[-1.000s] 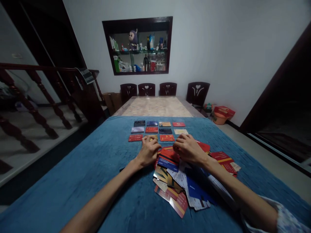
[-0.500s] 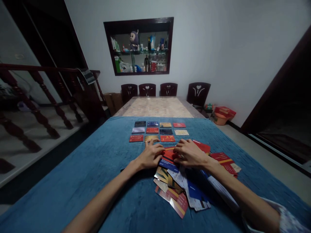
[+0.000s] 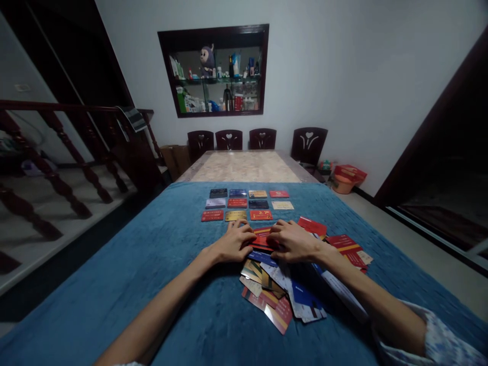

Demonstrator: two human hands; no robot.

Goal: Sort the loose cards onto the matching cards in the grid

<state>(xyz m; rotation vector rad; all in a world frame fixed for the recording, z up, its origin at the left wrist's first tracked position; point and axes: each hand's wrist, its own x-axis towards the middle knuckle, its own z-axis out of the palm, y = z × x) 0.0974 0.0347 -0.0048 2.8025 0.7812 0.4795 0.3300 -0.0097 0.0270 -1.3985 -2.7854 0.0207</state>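
Blue cloth [image 3: 152, 269] covers the near part of a pale-topped table [image 3: 244, 165].
Left hand [image 3: 233, 243] and right hand [image 3: 293, 242], fingers curled narrow, sit at opposite ends of a red card [image 3: 262, 237] on the loose pile [image 3: 268, 301]; whether they pinch it cannot be told. Three rows of cards [image 3: 237, 203] lie just beyond them.

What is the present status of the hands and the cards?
Left hand, right hand flanking red cards on pile. Eleven cards in three rows beyond. Right forearm hides part of pile.
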